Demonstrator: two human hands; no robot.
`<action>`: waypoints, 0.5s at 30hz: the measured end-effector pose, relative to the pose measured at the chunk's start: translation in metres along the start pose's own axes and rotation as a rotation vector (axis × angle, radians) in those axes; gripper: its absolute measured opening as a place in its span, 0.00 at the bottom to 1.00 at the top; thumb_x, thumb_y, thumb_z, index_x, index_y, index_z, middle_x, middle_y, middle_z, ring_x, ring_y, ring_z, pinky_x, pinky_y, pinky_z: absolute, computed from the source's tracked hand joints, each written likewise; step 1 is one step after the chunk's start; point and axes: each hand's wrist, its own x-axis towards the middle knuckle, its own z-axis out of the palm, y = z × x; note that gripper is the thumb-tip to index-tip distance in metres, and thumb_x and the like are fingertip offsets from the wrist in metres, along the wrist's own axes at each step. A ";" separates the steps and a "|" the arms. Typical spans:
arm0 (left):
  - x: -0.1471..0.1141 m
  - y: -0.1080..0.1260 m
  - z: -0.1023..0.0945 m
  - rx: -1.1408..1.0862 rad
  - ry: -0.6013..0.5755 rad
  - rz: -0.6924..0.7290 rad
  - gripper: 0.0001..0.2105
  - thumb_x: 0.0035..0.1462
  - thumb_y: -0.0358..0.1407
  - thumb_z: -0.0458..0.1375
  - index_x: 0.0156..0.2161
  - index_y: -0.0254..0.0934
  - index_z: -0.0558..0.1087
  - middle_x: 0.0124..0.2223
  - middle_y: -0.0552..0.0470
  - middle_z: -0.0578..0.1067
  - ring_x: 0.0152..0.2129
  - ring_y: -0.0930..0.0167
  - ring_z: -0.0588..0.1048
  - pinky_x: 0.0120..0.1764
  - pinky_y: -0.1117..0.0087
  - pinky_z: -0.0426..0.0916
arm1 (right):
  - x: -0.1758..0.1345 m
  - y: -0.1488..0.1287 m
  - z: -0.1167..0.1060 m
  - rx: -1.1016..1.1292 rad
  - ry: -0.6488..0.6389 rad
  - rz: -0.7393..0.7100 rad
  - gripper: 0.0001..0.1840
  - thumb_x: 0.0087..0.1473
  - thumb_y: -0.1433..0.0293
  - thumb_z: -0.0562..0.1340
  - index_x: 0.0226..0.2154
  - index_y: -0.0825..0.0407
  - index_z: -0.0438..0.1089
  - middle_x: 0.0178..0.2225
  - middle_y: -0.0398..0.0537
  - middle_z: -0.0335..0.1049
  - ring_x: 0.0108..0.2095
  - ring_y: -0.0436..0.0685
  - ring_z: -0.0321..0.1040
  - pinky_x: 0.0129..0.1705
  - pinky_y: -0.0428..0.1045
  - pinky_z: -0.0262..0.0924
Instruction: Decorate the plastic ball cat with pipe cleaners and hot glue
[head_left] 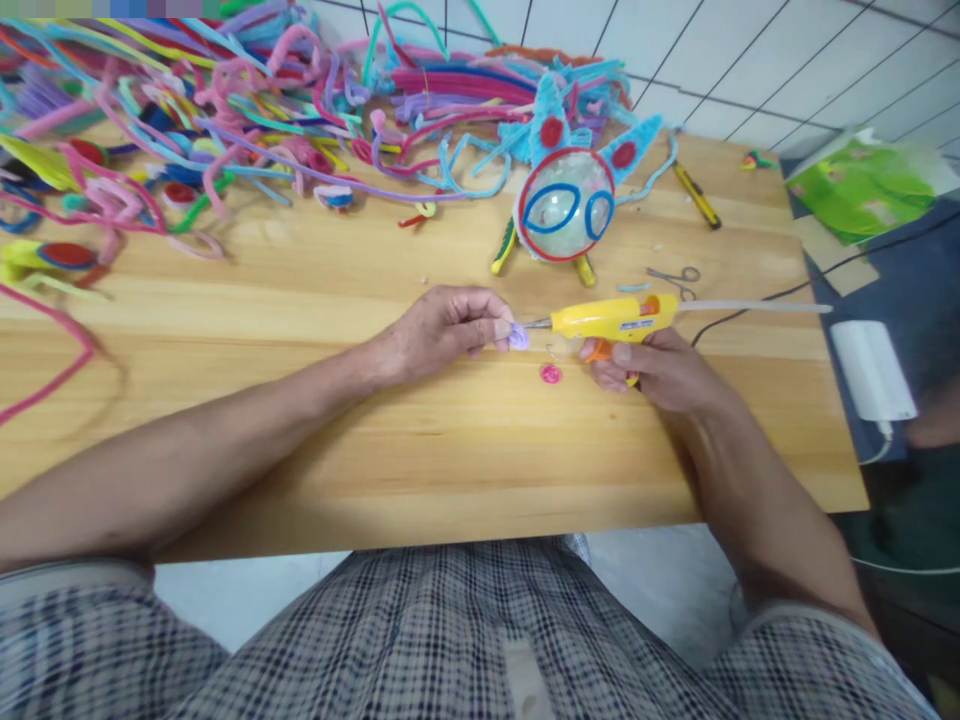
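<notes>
My left hand (461,325) pinches a small purple coiled pipe cleaner piece (518,337) between thumb and fingers. The metal nozzle of a yellow glue gun (600,319) points left and is at this piece; whether it touches I cannot tell. My right hand (667,368) is wrapped round the gun's handle, with fingers at the orange trigger. A long whitish glue stick (757,307) sticks out of the gun's back. On the table below the nozzle lies a small pink coil (550,373).
Behind my hands stands a clear ball (559,210) with red rim, blue loops and blue ears. Scissors (675,276) and a yellow utility knife (697,195) lie right of it. Pipe cleaners (247,110) heap at the back left. A dark cord (787,292) crosses the table's right edge.
</notes>
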 end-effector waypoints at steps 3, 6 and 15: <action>0.000 -0.001 0.000 -0.017 0.002 -0.007 0.19 0.69 0.51 0.71 0.40 0.35 0.83 0.33 0.50 0.84 0.23 0.76 0.70 0.27 0.74 0.64 | 0.000 0.001 -0.001 -0.015 -0.032 0.034 0.20 0.59 0.50 0.78 0.37 0.49 0.82 0.23 0.38 0.66 0.24 0.49 0.57 0.26 0.48 0.53; -0.001 -0.001 0.000 -0.026 -0.002 -0.020 0.20 0.68 0.53 0.71 0.40 0.35 0.83 0.33 0.50 0.83 0.23 0.76 0.71 0.28 0.74 0.64 | 0.001 0.001 -0.001 -0.022 -0.046 0.041 0.19 0.60 0.50 0.77 0.38 0.49 0.83 0.23 0.38 0.67 0.24 0.49 0.58 0.26 0.48 0.53; -0.001 0.000 0.002 -0.038 -0.010 -0.029 0.24 0.67 0.58 0.71 0.40 0.35 0.83 0.35 0.48 0.85 0.25 0.75 0.74 0.29 0.75 0.66 | 0.004 0.003 0.002 0.036 -0.066 0.024 0.21 0.59 0.49 0.78 0.35 0.49 0.80 0.22 0.36 0.62 0.23 0.48 0.56 0.25 0.48 0.53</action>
